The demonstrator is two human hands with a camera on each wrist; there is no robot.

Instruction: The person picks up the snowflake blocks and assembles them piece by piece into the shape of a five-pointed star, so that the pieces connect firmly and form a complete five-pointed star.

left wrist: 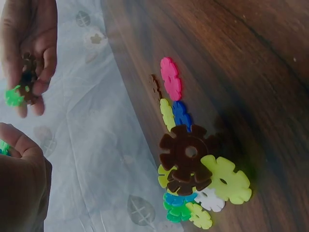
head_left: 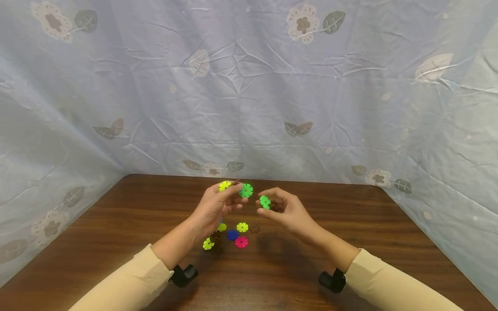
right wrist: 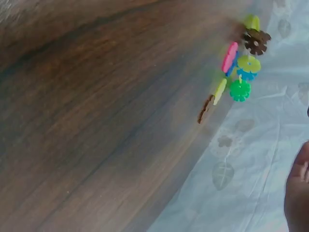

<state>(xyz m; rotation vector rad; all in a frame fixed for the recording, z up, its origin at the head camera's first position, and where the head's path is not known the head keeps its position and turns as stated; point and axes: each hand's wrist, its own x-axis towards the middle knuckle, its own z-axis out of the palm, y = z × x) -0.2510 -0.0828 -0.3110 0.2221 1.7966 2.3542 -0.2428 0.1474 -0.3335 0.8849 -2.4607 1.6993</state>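
Above the table my left hand (head_left: 212,209) pinches a green notched snowflake disc (head_left: 246,190) between thumb and fingers. A yellow notched disc (head_left: 224,186) shows at the back of that grip, with a bit of brown at its edge. My right hand (head_left: 288,212), level with it and a short gap away, holds another green notched disc (head_left: 265,201) between thumb and fingers. In the left wrist view, brown notched discs (left wrist: 29,79) show beside that green piece in the right hand's fingers. The right wrist view has only a sliver of a hand (right wrist: 298,191) at its edge.
Below the hands, several loose discs lie on the brown table (head_left: 116,242): a pink disc (head_left: 241,242), a blue disc (head_left: 232,235), a yellow disc (head_left: 242,227), and a brown disc (head_left: 254,228). Others overlap in a pile (left wrist: 190,152). A patterned curtain (head_left: 241,108) surrounds the table's far side.
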